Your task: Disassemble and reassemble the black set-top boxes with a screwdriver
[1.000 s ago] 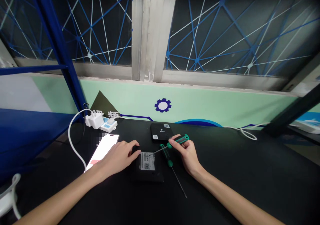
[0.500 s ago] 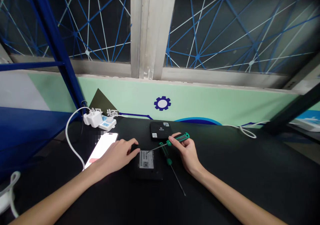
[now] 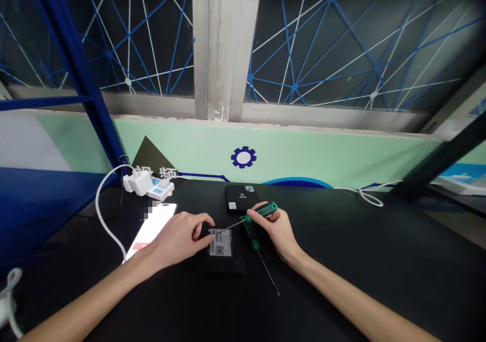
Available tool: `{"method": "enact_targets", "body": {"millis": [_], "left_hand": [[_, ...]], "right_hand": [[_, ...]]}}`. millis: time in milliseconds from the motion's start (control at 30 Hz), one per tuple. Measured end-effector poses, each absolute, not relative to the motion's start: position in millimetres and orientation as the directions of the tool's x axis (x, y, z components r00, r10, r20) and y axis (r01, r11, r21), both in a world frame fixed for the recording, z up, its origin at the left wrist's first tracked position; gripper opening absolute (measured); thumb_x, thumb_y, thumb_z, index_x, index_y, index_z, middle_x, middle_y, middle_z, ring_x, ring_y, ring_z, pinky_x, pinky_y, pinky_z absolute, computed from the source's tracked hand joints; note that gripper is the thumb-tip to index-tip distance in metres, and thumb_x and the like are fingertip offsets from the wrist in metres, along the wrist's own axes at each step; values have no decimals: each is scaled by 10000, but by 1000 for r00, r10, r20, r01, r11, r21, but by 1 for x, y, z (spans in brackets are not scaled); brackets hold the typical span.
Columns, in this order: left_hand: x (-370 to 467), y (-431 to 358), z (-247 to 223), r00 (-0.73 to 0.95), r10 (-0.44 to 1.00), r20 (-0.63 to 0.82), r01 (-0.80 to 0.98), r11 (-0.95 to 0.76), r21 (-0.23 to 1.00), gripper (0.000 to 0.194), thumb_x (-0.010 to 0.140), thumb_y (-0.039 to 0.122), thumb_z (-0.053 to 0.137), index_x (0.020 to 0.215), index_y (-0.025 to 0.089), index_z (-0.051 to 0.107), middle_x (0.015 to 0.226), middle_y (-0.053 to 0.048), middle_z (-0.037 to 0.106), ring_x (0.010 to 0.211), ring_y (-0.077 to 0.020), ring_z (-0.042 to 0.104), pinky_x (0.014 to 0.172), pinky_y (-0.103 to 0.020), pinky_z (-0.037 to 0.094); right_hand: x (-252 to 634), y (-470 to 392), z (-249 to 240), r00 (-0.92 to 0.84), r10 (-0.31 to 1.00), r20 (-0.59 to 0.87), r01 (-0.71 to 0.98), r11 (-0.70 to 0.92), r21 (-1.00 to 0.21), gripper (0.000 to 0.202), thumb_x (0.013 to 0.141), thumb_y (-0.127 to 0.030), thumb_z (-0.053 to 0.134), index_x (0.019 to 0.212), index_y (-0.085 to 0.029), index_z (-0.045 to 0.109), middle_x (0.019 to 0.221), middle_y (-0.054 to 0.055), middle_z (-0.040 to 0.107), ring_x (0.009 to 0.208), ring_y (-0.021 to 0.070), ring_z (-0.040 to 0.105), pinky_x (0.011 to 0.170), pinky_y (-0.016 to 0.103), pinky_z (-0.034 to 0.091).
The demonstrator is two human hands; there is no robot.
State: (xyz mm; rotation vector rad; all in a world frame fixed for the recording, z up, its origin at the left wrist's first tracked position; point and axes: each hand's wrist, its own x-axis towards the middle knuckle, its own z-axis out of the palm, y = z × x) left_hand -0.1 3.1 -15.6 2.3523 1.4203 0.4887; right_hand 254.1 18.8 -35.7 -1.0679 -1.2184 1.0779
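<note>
A flat black electronics box (image 3: 233, 263) lies on the dark table with a white printed label (image 3: 220, 246) facing up. My left hand (image 3: 186, 238) holds its far left corner, thumb at the label's edge and index finger curved along the far side. My right hand (image 3: 277, 230) is closed round the green handle of a screwdriver (image 3: 261, 212). Its thin shaft slants left, with the tip at the label's upper part by my left thumb. A second green-handled screwdriver (image 3: 253, 241) lies just right of the box, its shaft towards me.
Behind the label stands another black box (image 3: 239, 198) with small stickers. A lit phone (image 3: 154, 226) lies beside my left forearm. Further back left is a white power strip (image 3: 161, 187) with a plugged-in charger (image 3: 138, 181) and a white cable (image 3: 99, 205). Another white cable (image 3: 368, 198) lies back right.
My left thumb has moved slightly down onto the label's edge. My right hand and its screwdriver have shifted a little left, while the view has also turned slightly.
</note>
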Motion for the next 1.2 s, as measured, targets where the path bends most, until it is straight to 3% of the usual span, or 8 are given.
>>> {"method": "enact_targets", "body": {"millis": [267, 733, 1200], "left_hand": [[6, 4, -21, 444, 888, 119, 695, -425, 581, 247, 899, 436, 600, 859, 222, 719, 547, 63, 462, 496, -113, 469, 531, -236, 320], [2, 4, -22, 458, 879, 130, 689, -443, 574, 175, 897, 326, 567, 819, 223, 686, 560, 67, 484, 501, -105, 470, 544, -227, 326], [0, 7, -20, 447, 882, 146, 703, -448, 552, 149, 881, 285, 577, 798, 216, 680, 551, 70, 478, 497, -99, 461, 532, -222, 319]], "right_hand": [[252, 17, -40, 18, 991, 136, -49, 137, -989, 415, 613, -495, 888, 745, -161, 680, 616, 0, 621, 580, 155, 542, 568, 287, 430], [254, 20, -37, 75, 990, 118, -141, 128, -982, 435, 562, -485, 917, 738, -170, 673, 587, -21, 621, 550, 144, 548, 544, 265, 417], [253, 17, -35, 68, 994, 88, -170, 99, -980, 421, 604, -484, 897, 751, -169, 660, 585, -21, 600, 537, 136, 515, 543, 264, 419]]}}
